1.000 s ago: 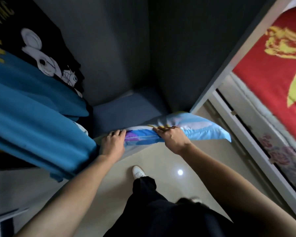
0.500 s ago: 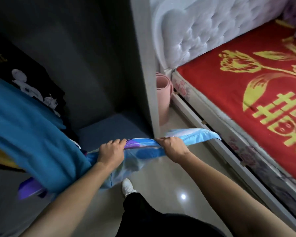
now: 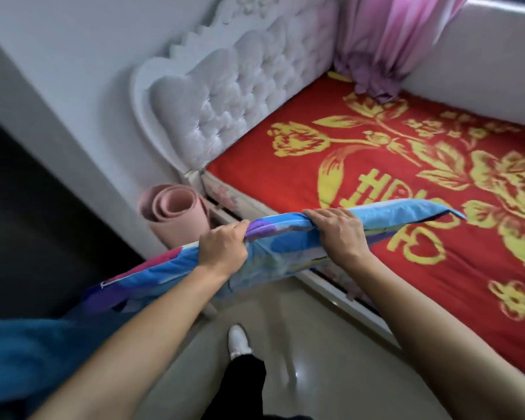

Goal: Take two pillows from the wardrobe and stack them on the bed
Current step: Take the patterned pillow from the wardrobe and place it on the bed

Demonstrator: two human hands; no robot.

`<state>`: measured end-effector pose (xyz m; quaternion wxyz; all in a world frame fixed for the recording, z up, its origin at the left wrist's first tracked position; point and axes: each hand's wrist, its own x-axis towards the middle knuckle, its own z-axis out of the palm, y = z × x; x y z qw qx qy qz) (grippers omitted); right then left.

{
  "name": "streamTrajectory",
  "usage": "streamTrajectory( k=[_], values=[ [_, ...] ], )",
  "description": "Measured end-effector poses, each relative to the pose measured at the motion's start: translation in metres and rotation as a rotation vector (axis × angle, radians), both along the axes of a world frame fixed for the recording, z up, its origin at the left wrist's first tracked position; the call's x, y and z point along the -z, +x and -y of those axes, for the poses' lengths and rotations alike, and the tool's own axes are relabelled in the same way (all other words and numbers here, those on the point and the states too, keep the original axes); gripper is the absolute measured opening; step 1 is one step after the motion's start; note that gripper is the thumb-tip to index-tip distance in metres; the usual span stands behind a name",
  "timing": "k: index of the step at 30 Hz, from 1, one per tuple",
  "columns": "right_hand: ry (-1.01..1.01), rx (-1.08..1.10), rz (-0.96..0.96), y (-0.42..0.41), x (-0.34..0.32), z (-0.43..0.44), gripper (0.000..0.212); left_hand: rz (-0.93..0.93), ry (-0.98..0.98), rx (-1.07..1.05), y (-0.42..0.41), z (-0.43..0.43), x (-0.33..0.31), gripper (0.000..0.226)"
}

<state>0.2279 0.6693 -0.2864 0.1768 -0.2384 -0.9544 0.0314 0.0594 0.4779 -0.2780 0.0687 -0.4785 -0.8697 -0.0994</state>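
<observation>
Pillow (image 3: 285, 253) carried out of the wardrobe (image 3: 28, 207), now level with the near edge of the bed (image 3: 376, 165).

Swung right since the earlier frames: hanging blue clothes (image 3: 28, 353) shrunk to the near-left corner, tufted headboard (image 3: 240, 95) and red-and-gold cover now filling the right. One pillow, two hands, one rolled pink mat (image 3: 173, 213) by the headboard, one white shoe (image 3: 238, 341). Left hand (image 3: 223, 253) and right hand (image 3: 340, 234) palms down, fingers curled tight over the pillow's upper edge, forearms stretched forward.
</observation>
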Motion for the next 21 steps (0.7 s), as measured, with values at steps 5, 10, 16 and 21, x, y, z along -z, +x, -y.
streamTrajectory(
  k=[5,10,16,21],
  values=[
    [0.108,0.142,-0.023,-0.04,-0.042,-0.081,0.04,-0.018,0.164,0.107,-0.057,-0.102,-0.03,0.023],
    [0.158,0.247,-0.001,-0.069,-0.073,-0.142,0.039,-0.045,0.28,0.235,-0.103,-0.179,-0.053,0.019],
    [0.091,0.338,0.001,-0.094,-0.069,-0.204,0.037,-0.054,0.274,0.319,-0.146,-0.267,-0.054,0.026],
    [0.025,0.37,0.014,-0.124,-0.044,-0.283,0.037,-0.063,0.18,0.319,-0.176,-0.35,-0.04,0.02]
  ],
)
